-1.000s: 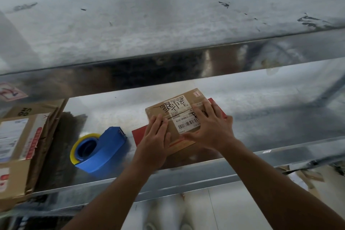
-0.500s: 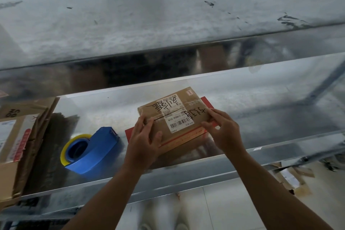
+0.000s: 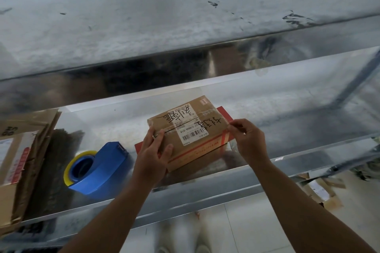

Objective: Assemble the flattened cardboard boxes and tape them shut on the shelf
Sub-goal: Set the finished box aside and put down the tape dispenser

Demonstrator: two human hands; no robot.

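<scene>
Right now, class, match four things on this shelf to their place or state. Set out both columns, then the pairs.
1 tape dispenser
2 small box
3 flattened boxes
4 right hand

A at the far left of the shelf
B pinching the small box's right edge
C blue, left of the small box
D gripped at both ends

Pairs: 1-C, 2-D, 3-A, 4-B

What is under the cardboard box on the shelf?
A flat red sheet lies under the cardboard box, showing only at its back right and front left corners. The box covers the rest, so what it is cannot be told.
</scene>
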